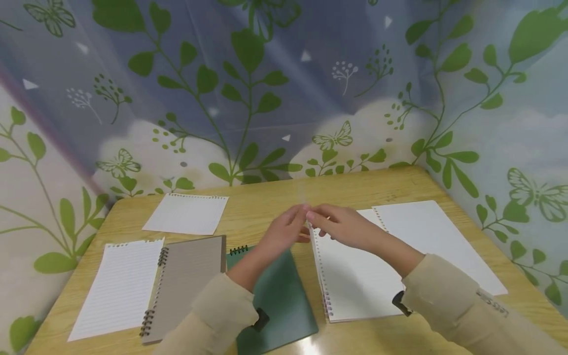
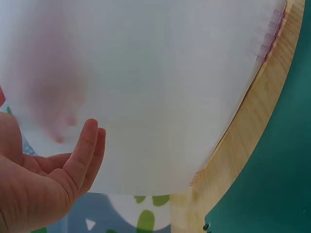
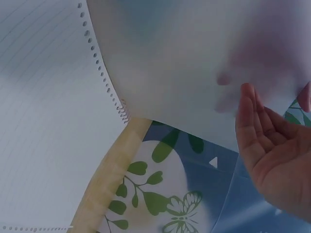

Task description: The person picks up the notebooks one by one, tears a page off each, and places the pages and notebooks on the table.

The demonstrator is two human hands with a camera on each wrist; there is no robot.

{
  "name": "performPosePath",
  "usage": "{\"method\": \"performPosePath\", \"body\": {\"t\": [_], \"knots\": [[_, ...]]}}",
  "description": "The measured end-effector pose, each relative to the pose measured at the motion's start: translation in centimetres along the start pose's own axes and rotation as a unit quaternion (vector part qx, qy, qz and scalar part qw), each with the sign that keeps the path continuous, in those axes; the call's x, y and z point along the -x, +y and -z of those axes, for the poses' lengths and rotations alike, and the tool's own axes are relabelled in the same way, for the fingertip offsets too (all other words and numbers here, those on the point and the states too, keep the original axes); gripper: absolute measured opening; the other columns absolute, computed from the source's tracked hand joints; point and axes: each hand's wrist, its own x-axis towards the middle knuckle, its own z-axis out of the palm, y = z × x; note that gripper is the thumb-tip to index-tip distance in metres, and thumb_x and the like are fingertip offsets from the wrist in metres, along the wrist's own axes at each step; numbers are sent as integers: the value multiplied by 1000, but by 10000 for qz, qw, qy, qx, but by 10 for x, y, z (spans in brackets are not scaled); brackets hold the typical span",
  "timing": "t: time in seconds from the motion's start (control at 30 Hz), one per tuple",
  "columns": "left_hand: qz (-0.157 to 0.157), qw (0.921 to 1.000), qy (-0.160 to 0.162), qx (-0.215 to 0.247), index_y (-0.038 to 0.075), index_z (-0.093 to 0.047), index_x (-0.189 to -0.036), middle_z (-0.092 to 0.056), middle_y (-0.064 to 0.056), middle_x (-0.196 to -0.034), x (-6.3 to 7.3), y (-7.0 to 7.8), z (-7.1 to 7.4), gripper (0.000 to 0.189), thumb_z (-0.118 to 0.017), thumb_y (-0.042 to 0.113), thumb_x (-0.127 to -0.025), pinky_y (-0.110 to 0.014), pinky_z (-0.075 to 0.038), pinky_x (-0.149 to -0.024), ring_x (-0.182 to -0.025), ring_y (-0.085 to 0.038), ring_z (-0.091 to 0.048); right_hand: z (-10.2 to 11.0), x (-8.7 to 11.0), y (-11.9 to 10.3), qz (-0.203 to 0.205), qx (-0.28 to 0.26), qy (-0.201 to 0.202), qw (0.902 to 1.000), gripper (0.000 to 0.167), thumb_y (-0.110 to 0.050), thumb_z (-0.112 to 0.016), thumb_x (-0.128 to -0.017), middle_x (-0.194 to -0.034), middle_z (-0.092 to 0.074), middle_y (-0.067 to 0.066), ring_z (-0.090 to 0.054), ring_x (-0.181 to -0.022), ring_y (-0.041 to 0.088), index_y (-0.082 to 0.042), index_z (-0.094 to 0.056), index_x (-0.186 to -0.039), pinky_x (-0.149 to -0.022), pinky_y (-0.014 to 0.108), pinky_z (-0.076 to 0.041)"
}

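A translucent notebook cover (image 2: 160, 97) stands raised from the left edge of an open notebook (image 1: 359, 281), whose lined page shows in the right wrist view. Clear purplish binding rings (image 1: 327, 303) run through its lower left edge, with more rings (image 3: 123, 109) at the far end. My left hand (image 1: 283, 229) pinches the cover's raised edge between thumb and fingertips. Beside it, my right hand (image 1: 343, 224) pinches the same edge from the other side. Each hand shows blurred through the cover in the opposite wrist view.
A green notebook (image 1: 284, 296) lies under my left forearm, with a brown spiral notebook (image 1: 191, 286) left of it. Loose punched sheets lie at the far left (image 1: 115, 291), back left (image 1: 186, 214) and right (image 1: 439, 246). A leaf-patterned curtain (image 1: 266, 98) borders the wooden table (image 1: 275, 197).
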Motion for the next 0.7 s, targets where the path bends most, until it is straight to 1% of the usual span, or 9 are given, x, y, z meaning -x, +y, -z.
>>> {"method": "performPosePath", "body": {"t": [0.13, 0.23, 0.3, 0.37, 0.4, 0.47, 0.53, 0.63, 0.7], "knots": [[-255, 9997, -45, 16, 2, -53, -123, -51, -14, -118, -6, 0, -13, 57, -25, 45, -99, -34, -54, -72, -94, -31, -56, 6, 1, 1, -356, -143, 227, 9990, 52, -52, -40, -93, -100, -63, 9, -63, -80, 14, -7, -53, -117, -65, 28, -51], [-528, 9984, -168, -108, 2, -48, -131, -46, -16, -125, -8, -4, -23, 51, -26, 37, -101, -36, -55, -70, -88, -29, -54, 15, 6, 4, -595, -204, 402, 9972, 40, -40, -42, -95, -92, -63, 9, -61, -75, 17, -4, -57, -107, -62, 29, -52], [-609, 9968, -305, -424, 5, -39, -139, -43, -17, -126, -8, -9, -28, 48, -28, 34, -101, -36, -54, -71, -84, -24, -53, 23, 10, 8, -743, -188, 474, 9959, 33, -31, -42, -95, -88, -63, 9, -59, -71, 18, -4, -59, -104, -60, 30, -51], [-541, 9932, -508, -891, 11, -26, -145, -38, -14, -132, -7, -15, -32, 51, -33, 34, -100, -37, -51, -77, -91, -22, -52, 30, 15, 16, -902, -155, 545, 9943, 31, -26, -41, -94, -87, -64, 8, -57, -68, 18, -4, -60, -103, -58, 30, -50], [-506, 9897, -611, -1190, 13, -24, -146, -37, -13, -134, -7, -19, -33, 54, -36, 36, -99, -39, -49, -82, -97, -23, -52, 34, 18, 22, -951, -169, 558, 9938, 30, -25, -41, -94, -86, -65, 8, -56, -67, 18, -4, -60, -102, -57, 31, -50], [-426, 9769, -768, -1949, 17, -21, -147, -33, -11, -139, -7, -27, -37, 60, -42, 41, -96, -41, -44, -92, -114, -25, -48, 39, 23, 36, -1069, -268, 549, 9924, 30, -25, -40, -94, -86, -66, 8, -56, -66, 17, -3, -60, -103, -57, 31, -48], [-336, 9592, -886, -2663, 19, -20, -148, -24, -10, -148, -7, -34, -43, 69, -48, 48, -92, -44, -35, -102, -131, -28, -34, 44, 28, 52, -1190, -402, 514, 9907, 31, -24, -40, -94, -87, -66, 8, -56, -66, 16, -2, -58, -106, -57, 30, -46], [-278, 9280, -1010, -3575, 16, -19, -148, -15, -11, -153, -9, -45, -52, 78, -51, 53, -88, -49, -24, -109, -140, -32, -18, 47, 36, 77, -1479, -587, 410, 9864, 32, -22, -38, -94, -84, -64, 6, -54, -67, 16, 1, -55, -108, -58, 29, -44], [-177, 9085, -1115, -4024, 16, -19, -148, -12, -13, -154, -8, -49, -58, 81, -51, 57, -86, -49, -21, -111, -141, -32, -14, 46, 40, 94, -1708, -638, 322, 9827, 31, -20, -38, -94, -81, -61, 4, -52, -66, 15, 2, -55, -108, -58, 29, -43]]}}
